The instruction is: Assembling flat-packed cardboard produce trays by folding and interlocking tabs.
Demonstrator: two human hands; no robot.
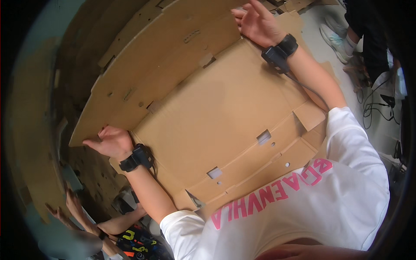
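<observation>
A large brown cardboard sheet (216,99) with punched slots and holes lies in front of me, creased into panels. Its far panel (160,60) stands raised along a fold. At the left end of that panel is my left hand (113,142), palm up, its fingers curled on the cardboard and its thumb out to the left. My right hand (260,25) is at the panel's far right end, fingers bent at the edge and thumb pointing up. Both hands appear to hold the panel by its ends, though some fingertips are hard to make out.
Small flaps (310,115) stand up at the sheet's near corners. Other cardboard pieces (286,5) lie behind. At lower left another person's hands (73,208) reach in. On the right are a person's shoe (338,41) and black cables (377,104) on the floor.
</observation>
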